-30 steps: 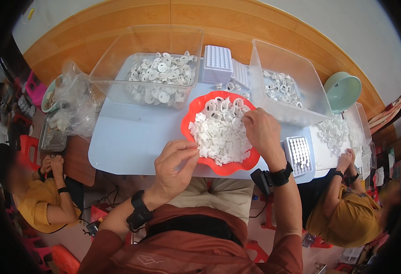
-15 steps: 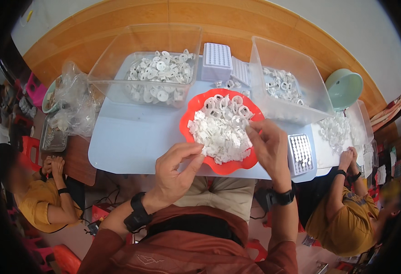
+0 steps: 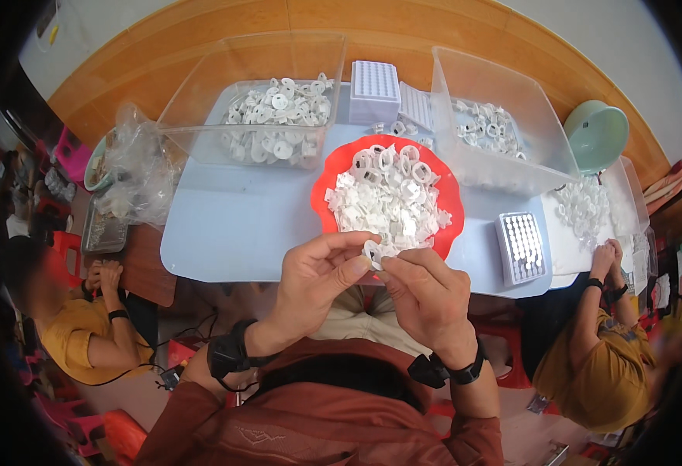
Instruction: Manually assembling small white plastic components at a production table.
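Observation:
Over the near rim of a red scalloped bowl [image 3: 320, 190], my two hands meet. The thumb and fingers of my left hand [image 3: 314, 281] pinch a small white plastic part with a round ring [image 3: 373, 252]. My right hand [image 3: 430, 297] is closed at the same part's right side; its fingertips partly cover what they grip. White ring-shaped parts [image 3: 409, 161] lie at the bowl's far side. A heap of small white flat pieces [image 3: 372, 203] fills the rest of it.
Clear bins of white parts stand left [image 3: 193, 128] and right [image 3: 546, 167] on the blue tabletop [image 3: 232, 225]. A stack of white trays [image 3: 375, 93] is between them. A tray of round silvery pieces [image 3: 521, 247] lies right. People in yellow sit at both sides.
My hands have come together, the right moving left and toward me from the bowl's right edge. The ringed part now shows between both hands' fingertips.

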{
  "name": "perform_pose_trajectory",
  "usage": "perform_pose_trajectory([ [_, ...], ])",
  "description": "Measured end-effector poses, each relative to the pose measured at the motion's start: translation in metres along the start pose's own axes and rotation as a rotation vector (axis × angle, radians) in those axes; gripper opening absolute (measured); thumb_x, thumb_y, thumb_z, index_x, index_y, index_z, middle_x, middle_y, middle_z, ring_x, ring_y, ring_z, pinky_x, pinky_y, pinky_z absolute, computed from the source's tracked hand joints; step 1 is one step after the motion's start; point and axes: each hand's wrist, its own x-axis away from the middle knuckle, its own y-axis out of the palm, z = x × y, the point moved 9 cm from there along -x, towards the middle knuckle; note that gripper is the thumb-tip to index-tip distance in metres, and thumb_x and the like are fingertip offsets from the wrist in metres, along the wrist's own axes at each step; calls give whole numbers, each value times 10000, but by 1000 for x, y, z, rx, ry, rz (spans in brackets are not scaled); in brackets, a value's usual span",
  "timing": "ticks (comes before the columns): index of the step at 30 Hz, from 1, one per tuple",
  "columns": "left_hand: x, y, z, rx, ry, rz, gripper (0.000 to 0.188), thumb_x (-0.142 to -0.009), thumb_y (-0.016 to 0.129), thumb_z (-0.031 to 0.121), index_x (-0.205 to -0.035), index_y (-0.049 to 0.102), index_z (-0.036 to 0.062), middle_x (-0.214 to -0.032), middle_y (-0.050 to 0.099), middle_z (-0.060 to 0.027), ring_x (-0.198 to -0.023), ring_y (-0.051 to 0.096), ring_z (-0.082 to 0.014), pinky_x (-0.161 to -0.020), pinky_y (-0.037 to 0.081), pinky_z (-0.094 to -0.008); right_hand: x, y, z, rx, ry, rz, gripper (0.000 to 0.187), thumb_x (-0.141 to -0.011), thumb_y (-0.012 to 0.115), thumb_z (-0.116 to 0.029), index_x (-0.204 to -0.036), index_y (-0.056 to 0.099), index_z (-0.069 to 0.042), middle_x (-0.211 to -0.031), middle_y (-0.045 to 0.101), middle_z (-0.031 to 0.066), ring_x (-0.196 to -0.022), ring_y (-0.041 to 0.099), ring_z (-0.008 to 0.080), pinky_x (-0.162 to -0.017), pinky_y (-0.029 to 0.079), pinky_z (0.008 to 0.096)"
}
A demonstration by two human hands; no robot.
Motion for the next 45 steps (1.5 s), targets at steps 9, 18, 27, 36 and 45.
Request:
perform_pose_trajectory([
  [9, 1, 13, -7, 115, -68, -116, 320, -940, 664, 79, -1232, 595, -31, -1212, 655, -165, -1091, 651, -198, -951, 544, -350, 8, -5, 9, -211, 93, 10, 250, -773, 814, -76, -988, 686, -89, -878, 661, 47, -607, 650, 191, -484, 502, 296],
  [18, 1, 22, -17, 316, -190, -140, 297, -966, 636, 82, -1240, 600, -29, -1181, 659, -152, -1115, 643, -223, -983, 536, -362, 13, -9, 24, -391, 251, -23, 358, -777, 821, -46, -1099, 665, -45, -960, 686, 101, -662, 678, 145, -521, 536, 257],
  [27, 2, 31, -27, 317, -250, -158, 327, -980, 616, 102, -1282, 584, -19, -1241, 637, -193, -1175, 624, -267, -1009, 527, -399, 21, -12, 31, -453, 281, -9, 382, -788, 812, -41, -1144, 673, -45, -970, 683, 98, -681, 677, 139, -540, 543, 256],
  [36, 5, 37, -37, 279, -299, -114, 309, -985, 595, 73, -1278, 587, -23, -1221, 643, -146, -1125, 640, -234, -997, 536, -380, 36, -19, 38, -493, 325, 34, 345, -777, 812, -32, -1100, 689, -38, -965, 687, 95, -675, 663, 146, -545, 529, 264],
  [45, 8, 30, -40, 241, -258, -59, 303, -958, 642, 95, -1236, 611, -21, -1166, 668, -148, -1038, 679, -209, -899, 605, -343, 74, -106, 94, 78, 477, 158, 224, -808, 741, 22, -1022, 697, -29, -931, 678, 104, -620, 622, 190, -562, 494, 290],
])
